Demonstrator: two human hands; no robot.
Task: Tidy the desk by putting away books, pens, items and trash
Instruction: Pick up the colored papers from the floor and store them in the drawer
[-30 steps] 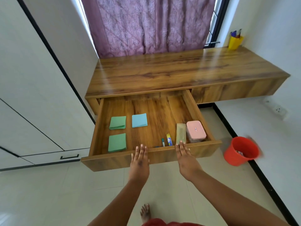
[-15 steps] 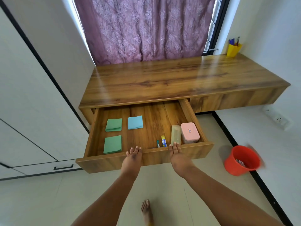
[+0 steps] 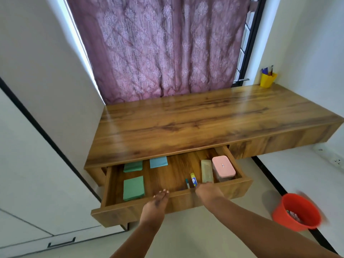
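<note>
The wooden desk (image 3: 195, 120) has a half-open drawer (image 3: 234, 189) under its left part. My left hand (image 3: 154, 207) lies flat against the drawer's front panel, fingers together. My right hand (image 3: 208, 192) presses the same panel further right. Neither hand holds anything. Inside the drawer lie two green notepads (image 3: 133, 188), a blue notepad (image 3: 158, 162), a glue stick (image 3: 194, 179), a small pen (image 3: 187, 183), a beige case (image 3: 207, 171) and a pink box (image 3: 223, 167).
A yellow pen cup (image 3: 267, 80) stands at the desk's far right corner. A red bin (image 3: 296, 212) with trash sits on the floor at the right. White cabinet doors (image 3: 28, 174) line the left. A purple curtain (image 3: 160, 47) hangs behind.
The drawer has slid inward under the desk with both hands pressed on its front. The far notepads are now partly under the desk edge.
</note>
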